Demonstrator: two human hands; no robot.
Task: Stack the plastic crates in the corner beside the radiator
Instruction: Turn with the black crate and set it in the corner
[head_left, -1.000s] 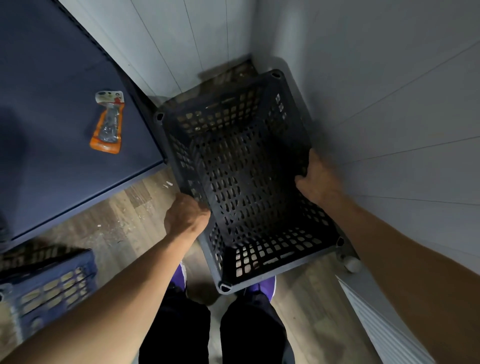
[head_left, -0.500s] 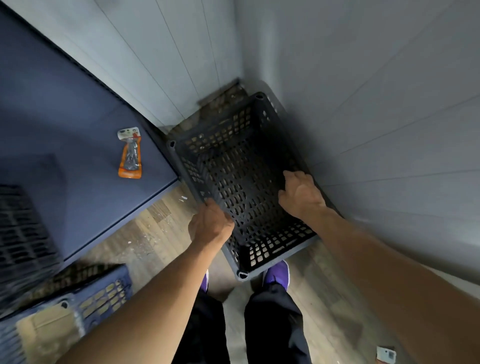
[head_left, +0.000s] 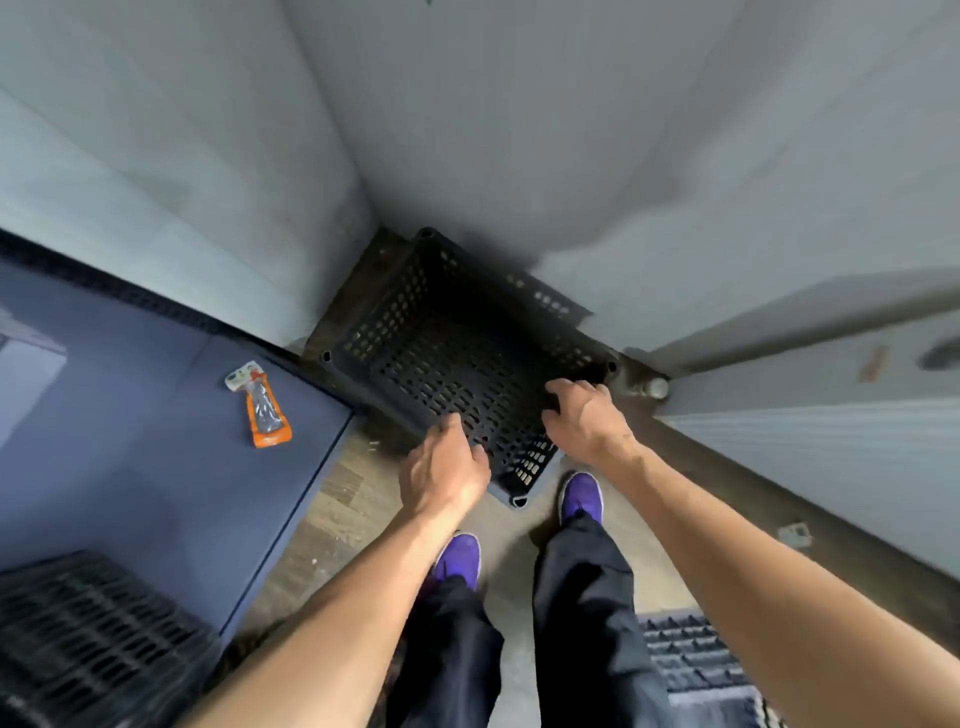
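Observation:
A black perforated plastic crate (head_left: 447, 343) sits low in the corner where the two grey walls meet, its open side up. My left hand (head_left: 447, 470) curls over its near left rim. My right hand (head_left: 584, 415) rests on the near right rim with the fingers hooked over the edge. The white radiator (head_left: 831, 441) runs along the right wall, and its valve (head_left: 657, 387) is just beside the crate's right corner. The crate's underside is hidden.
A blue tabletop (head_left: 156, 441) fills the left side, with an orange packet (head_left: 262, 410) on it and a dark crate (head_left: 78, 639) at its near end. Another crate (head_left: 691, 660) lies on the floor at the lower right. My purple shoes (head_left: 582, 493) stand right before the corner crate.
The black crate has gone down and deeper into the corner, away from me. Both hands have stayed on its rims and slid toward its near corner.

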